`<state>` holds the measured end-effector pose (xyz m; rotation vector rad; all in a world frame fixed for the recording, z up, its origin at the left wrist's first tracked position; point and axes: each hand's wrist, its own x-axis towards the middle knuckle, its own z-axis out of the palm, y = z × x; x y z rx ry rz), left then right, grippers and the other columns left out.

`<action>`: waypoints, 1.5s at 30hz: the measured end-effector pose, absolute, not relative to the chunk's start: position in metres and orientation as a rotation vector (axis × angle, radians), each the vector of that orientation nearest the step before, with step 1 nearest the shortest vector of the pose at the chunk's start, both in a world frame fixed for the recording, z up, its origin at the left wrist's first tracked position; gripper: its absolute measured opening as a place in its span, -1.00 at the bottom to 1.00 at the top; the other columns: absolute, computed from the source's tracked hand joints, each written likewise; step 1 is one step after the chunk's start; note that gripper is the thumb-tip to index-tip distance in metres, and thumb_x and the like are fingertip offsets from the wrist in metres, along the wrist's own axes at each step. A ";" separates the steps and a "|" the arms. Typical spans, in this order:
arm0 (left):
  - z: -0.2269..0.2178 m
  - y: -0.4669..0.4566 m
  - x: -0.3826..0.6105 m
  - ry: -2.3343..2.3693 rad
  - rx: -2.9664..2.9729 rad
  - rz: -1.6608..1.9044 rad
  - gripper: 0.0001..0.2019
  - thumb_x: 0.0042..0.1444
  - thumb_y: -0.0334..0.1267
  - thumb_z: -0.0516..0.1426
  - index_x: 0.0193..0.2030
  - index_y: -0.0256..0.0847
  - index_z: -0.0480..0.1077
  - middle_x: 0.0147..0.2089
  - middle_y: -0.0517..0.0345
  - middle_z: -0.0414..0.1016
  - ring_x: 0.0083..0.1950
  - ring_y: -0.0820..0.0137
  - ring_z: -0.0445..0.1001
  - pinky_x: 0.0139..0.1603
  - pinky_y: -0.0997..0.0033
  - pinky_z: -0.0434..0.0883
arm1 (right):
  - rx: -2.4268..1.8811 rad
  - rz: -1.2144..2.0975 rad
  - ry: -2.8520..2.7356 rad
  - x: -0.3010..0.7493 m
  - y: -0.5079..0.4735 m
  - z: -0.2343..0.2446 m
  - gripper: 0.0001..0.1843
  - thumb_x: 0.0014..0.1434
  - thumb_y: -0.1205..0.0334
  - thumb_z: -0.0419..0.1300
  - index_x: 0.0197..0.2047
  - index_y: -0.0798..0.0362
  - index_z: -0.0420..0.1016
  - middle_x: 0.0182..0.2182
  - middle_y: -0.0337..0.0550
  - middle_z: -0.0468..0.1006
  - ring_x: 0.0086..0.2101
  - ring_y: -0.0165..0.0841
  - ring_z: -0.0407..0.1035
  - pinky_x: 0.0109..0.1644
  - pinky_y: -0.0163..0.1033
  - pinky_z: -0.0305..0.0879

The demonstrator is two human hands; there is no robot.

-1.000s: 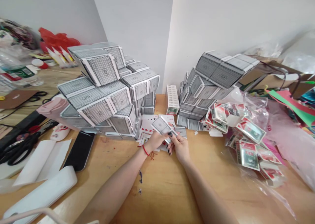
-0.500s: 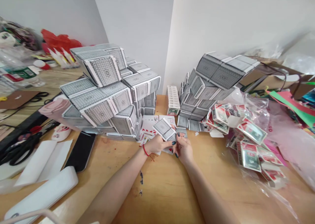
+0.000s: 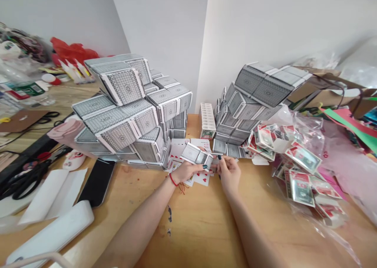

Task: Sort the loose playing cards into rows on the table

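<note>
My left hand [image 3: 187, 173], with a red string bracelet at the wrist, grips grey-backed playing cards [image 3: 193, 154] joined into a folded piece, thumb along its near edge. My right hand [image 3: 230, 174] is just to the right, its thumb and fingers pinched at the edge of a playing card, partly hidden by the fingers. Under the hands lie face-up playing cards [image 3: 202, 179] with red hearts showing. Behind them, to the left, rise stacked blocks built of folded cards [image 3: 122, 132]. A similar stack [image 3: 262, 87] stands to the right.
A row of boxed card decks [image 3: 207, 121] stands between the stacks. At the right lie opened card boxes [image 3: 300, 187] on clear plastic. A black phone [image 3: 96, 181], a white long case [image 3: 51, 232], scissors [image 3: 28, 175] and a pink holder [image 3: 66, 130] occupy the left.
My right hand has moved right, away from the left hand, with its fingers pinched. The folded card piece in my left hand has tilted, its backs showing flatter.
</note>
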<state>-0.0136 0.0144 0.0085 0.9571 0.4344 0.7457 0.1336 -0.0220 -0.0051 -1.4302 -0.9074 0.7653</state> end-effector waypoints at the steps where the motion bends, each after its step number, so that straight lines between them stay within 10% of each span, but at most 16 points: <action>1: 0.007 0.015 -0.014 0.438 0.954 0.743 -0.57 -0.10 -0.16 0.20 -0.04 -0.15 0.28 -0.16 0.09 0.48 -0.10 0.28 0.45 -0.12 0.28 0.38 | -1.521 0.595 -0.949 0.138 -0.021 -0.006 -0.68 0.03 -0.04 0.10 -0.34 0.08 0.33 -0.63 -0.30 0.33 -0.63 -0.45 0.18 -0.53 -0.34 0.14; 9: 0.004 0.020 -0.015 0.767 1.217 0.909 -0.77 -0.09 -0.18 0.19 -0.27 -0.22 0.46 -0.27 0.12 0.52 -0.06 0.31 0.41 -0.01 0.32 0.32 | -1.855 0.112 -1.308 0.149 -0.014 -0.025 -0.39 -0.15 -0.05 0.22 -0.10 0.18 0.30 -0.23 0.12 0.40 -0.16 -0.09 0.23 -0.14 -0.06 0.16; 19: 0.000 0.026 -0.009 1.061 1.501 1.081 -0.86 -0.08 -0.27 0.16 -0.31 -0.14 0.40 -0.34 0.17 0.48 -0.28 0.38 0.44 -0.18 0.35 0.39 | -1.479 0.761 -0.934 0.147 -0.013 -0.017 -0.67 -0.02 -0.06 0.12 -0.46 0.06 0.27 -0.68 -0.36 0.20 -0.66 -0.48 0.08 -0.59 -0.35 0.04; 27: -0.005 0.021 -0.007 1.071 1.617 1.270 -0.48 -0.23 -0.28 0.26 -0.08 -0.18 0.20 -0.11 0.12 0.35 -0.09 0.33 0.35 -0.02 0.27 0.29 | -1.233 1.061 -0.871 0.141 -0.015 -0.011 -0.71 -0.03 0.00 0.18 -0.43 0.06 0.29 -0.72 -0.40 0.19 -0.69 -0.52 0.04 -0.63 -0.39 -0.02; 45: 0.011 0.017 -0.009 1.078 1.574 1.104 -0.54 -0.22 -0.41 0.23 -0.12 -0.19 0.19 -0.17 0.14 0.36 -0.25 0.38 0.40 -0.30 0.41 0.38 | -1.278 1.018 -0.927 0.138 -0.015 -0.008 -0.65 -0.02 -0.02 0.15 -0.31 0.11 0.39 -0.67 -0.37 0.17 -0.68 -0.55 -0.05 -0.65 -0.40 -0.09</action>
